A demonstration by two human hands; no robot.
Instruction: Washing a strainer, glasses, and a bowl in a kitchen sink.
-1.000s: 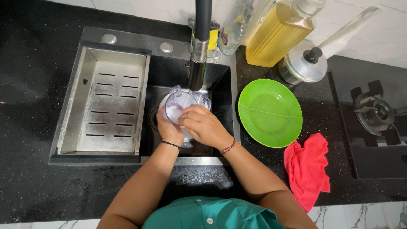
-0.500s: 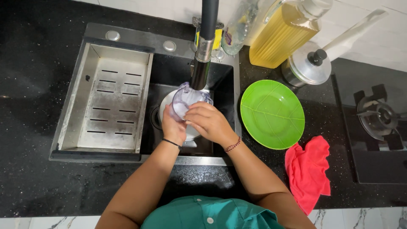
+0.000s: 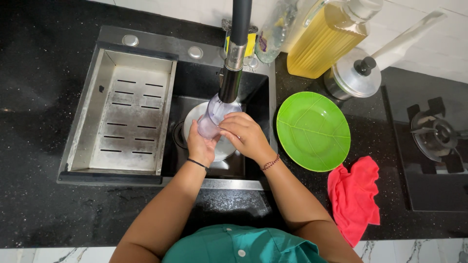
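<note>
Rinsing a clear plastic jar (image 3: 213,117) under the dark tap (image 3: 233,73), the person has it tilted over the sink basin (image 3: 253,97), mouth up toward the spout. The left hand (image 3: 201,146) is wrapped around its base; the right hand (image 3: 243,136) closes on its side, both grips grasping the jar. Judging from this, a firm hold on the wet plastic matters, keeping it clear of the steel bowl (image 3: 195,117) just below, and turning it so water reaches every wall
</note>
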